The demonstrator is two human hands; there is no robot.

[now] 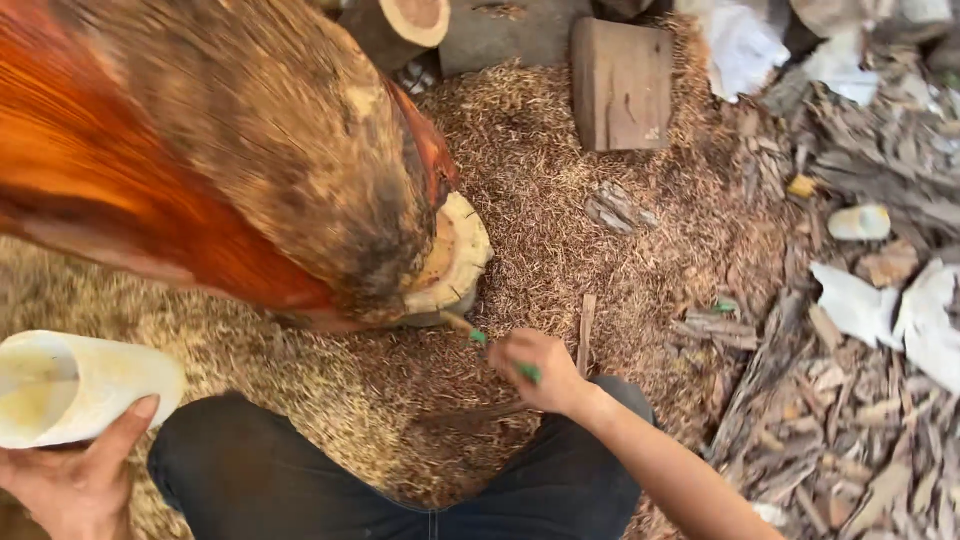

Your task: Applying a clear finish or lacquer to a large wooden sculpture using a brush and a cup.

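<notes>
A green-handled brush [478, 334] sits just below the middle of the view, its bristle end touching the lower edge of a pale round log end [455, 258] at about 10 o'clock from the right hand [538, 370]. That hand is closed around the brush handle, a bit of green showing between its fingers. The pale log end sits under a big reddish-orange carved timber [200, 150], glossy on its left flank and rough and brown along its top, which fills the frame from 9 to 12 o'clock.

At 8 o'clock, well apart from the brush, the left hand [75, 480] grips a white plastic cup [70, 385] lying tilted on its side, thumb up along its wall; yellowish liquid shows inside. The person's dark trousers [400, 490] cover the bottom edge at 6 o'clock.

Fine wood shavings [560, 220] carpet the ground around the log. A square wooden block [622, 85] stands at 1 o'clock, and bark scraps [850, 430] with white crumpled sheets [900, 310] lie from 3 to 5 o'clock.
</notes>
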